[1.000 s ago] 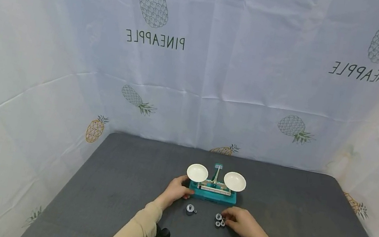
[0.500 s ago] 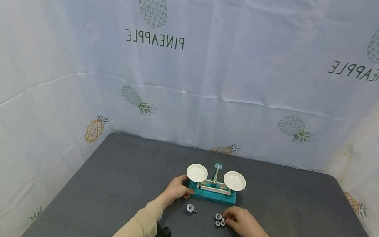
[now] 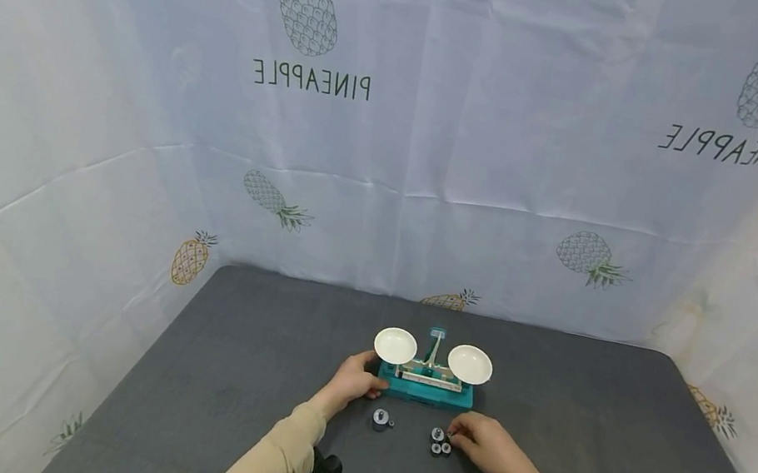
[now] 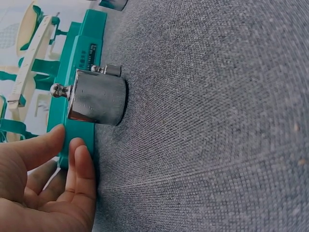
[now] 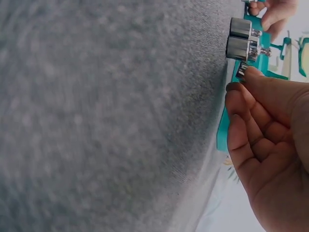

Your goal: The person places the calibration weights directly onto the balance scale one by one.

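A teal balance scale (image 3: 427, 393) with two white pans stands on the dark table. My left hand (image 3: 352, 377) grips the left end of its base, thumb above and fingers curled below in the left wrist view. Before that end stand a large knobbed metal weight (image 4: 99, 99) and a small weight (image 4: 113, 70). My right hand (image 3: 483, 443) is at a cluster of metal weights (image 3: 438, 435) in front of the base's right half. Its thumb and index finger pinch a small weight (image 5: 241, 71), partly hidden by the thumb, beside the larger weights (image 5: 238, 48).
Dark cloth covers the table (image 3: 270, 336) around the scale. A white curtain (image 3: 411, 141) printed with pineapples hangs behind and along both sides. Black wrist devices (image 3: 326, 469) sit under both forearms.
My right fingertips have shifted slightly to the right beside the cluster of weights. My left hand and the balance scale have stayed in place.
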Demonstrator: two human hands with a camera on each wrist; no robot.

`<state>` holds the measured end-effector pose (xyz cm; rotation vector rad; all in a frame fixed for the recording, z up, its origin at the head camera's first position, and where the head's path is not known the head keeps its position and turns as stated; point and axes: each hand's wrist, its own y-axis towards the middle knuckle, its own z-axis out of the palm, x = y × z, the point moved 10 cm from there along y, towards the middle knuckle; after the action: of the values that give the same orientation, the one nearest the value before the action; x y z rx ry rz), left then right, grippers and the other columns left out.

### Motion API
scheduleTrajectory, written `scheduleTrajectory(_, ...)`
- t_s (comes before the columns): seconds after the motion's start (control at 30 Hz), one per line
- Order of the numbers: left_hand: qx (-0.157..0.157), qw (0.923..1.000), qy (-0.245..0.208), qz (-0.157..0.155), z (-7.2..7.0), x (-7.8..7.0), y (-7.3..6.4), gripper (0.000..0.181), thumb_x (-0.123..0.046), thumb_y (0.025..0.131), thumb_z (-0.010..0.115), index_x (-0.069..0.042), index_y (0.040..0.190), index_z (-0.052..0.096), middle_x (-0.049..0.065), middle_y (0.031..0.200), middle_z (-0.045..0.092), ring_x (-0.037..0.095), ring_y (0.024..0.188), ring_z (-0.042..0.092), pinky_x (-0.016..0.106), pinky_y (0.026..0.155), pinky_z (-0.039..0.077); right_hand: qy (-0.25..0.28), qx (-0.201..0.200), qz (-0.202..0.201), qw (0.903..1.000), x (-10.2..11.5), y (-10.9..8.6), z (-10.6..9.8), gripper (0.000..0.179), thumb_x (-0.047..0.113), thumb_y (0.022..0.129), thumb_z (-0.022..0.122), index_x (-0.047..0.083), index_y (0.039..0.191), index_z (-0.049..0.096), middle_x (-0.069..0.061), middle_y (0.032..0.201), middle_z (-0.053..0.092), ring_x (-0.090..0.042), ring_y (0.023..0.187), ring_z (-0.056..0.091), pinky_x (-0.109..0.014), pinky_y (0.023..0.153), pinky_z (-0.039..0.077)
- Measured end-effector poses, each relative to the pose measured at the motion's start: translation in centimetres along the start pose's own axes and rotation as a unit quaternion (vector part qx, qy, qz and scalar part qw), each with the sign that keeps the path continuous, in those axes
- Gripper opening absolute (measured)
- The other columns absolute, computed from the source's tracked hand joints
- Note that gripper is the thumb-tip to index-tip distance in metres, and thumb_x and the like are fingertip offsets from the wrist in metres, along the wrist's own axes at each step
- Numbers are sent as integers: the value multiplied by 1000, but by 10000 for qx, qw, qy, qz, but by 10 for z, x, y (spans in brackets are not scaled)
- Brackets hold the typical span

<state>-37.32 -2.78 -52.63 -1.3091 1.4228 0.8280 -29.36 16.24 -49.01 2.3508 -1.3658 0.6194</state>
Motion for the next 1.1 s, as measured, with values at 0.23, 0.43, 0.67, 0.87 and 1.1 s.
scheduleTrajectory(0.23, 24, 10000, -12, -19, 0, -1, 0, 66, 2, 77, 68, 8, 136, 39, 24, 109, 60, 12, 60, 58, 27, 56, 53, -130, -271, -61, 9995, 4, -1, -11, 4, 11, 85, 65, 11, 88, 66, 5, 82, 65, -3, 72, 58, -23, 61, 49)
scheduleTrajectory(0.43, 11, 10000, -26, -51, 0, -1, -2, 65, 2, 77, 68, 8, 136, 40, 24, 110, 59, 13, 60, 57, 27, 56, 52, -62, -332, -23, 9994, 6, -1, -17, 5, 12, 85, 64, 11, 90, 65, 4, 84, 66, -5, 75, 61, -22, 62, 50)
scheduleTrajectory(0.67, 20, 10000, -17, 55, 0, -4, -3, 61, 2, 77, 68, 5, 133, 44, 21, 102, 61, 13, 60, 57, 28, 55, 52, 41, -274, -76, 9996, 14, -3, -27, 9, 13, 87, 63, 8, 94, 66, 2, 88, 67, -9, 77, 63, -21, 63, 51)
scheduleTrajectory(0.87, 91, 9999, -31, 73, 2, -4, -3, 62, 1, 78, 67, 4, 135, 43, 21, 107, 59, 13, 62, 57, 26, 56, 51, 96, -333, -23, 9994, 17, -2, -38, 10, 11, 88, 61, 7, 96, 66, 1, 88, 68, -7, 76, 63, -20, 61, 50)
scheduleTrajectory(1.1, 108, 9999, -59, 35, 3, -5, -4, 62, 1, 78, 67, 4, 136, 42, 23, 113, 57, 12, 61, 56, 25, 56, 50, 122, -374, 92, 9992, 21, 0, -54, 10, 11, 89, 60, 7, 97, 65, -1, 89, 68, -9, 77, 63, -20, 60, 49)
